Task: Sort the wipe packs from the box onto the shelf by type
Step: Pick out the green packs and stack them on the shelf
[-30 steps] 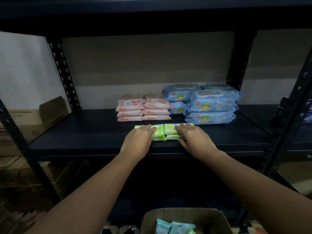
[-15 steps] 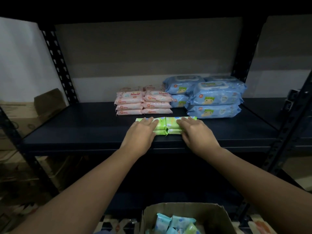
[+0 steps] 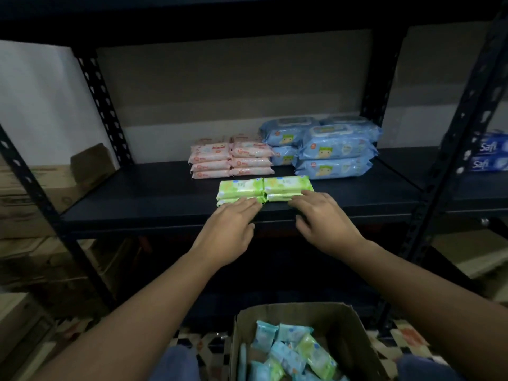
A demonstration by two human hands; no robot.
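Green wipe packs (image 3: pixel 264 188) lie in two short stacks side by side near the front of the dark shelf (image 3: pixel 154 199). My left hand (image 3: pixel 228 232) has straight fingers whose tips touch the front of the left green stack. My right hand (image 3: pixel 324 218) lies flat with its fingertips at the front of the right green stack. Behind them stand pink wipe packs (image 3: pixel 232 159) in two stacks and large blue wipe packs (image 3: pixel 330 148) stacked at the right. The cardboard box (image 3: pixel 343 323) below holds several teal and green packs (image 3: pixel 291 353).
Black perforated shelf posts (image 3: pixel 101 105) frame the bay. Brown cartons (image 3: pixel 35 185) sit behind the left post. Blue "Safi" boxes (image 3: pixel 489 155) stand on the neighbouring shelf at right. A patterned floor (image 3: pixel 203 345) shows beside the box.
Both hands have slid back off the tops of the green packs toward the shelf's front edge, uncovering the packs. The camera has tilted down, showing more of the box.
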